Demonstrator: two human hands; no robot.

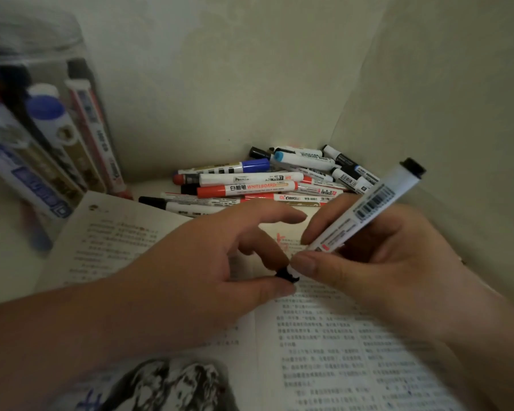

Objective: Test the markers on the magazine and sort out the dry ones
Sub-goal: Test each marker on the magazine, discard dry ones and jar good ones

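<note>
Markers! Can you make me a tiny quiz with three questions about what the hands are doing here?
1. True or false: the right hand holds a white marker with a barcode on it.
2. What does the left hand pinch? A. a black cap B. a red marker C. a torn page
3. Fill in: the loose pile of markers lies past the far edge of the open ____.
Key: 1 true; 2 A; 3 magazine.
</note>
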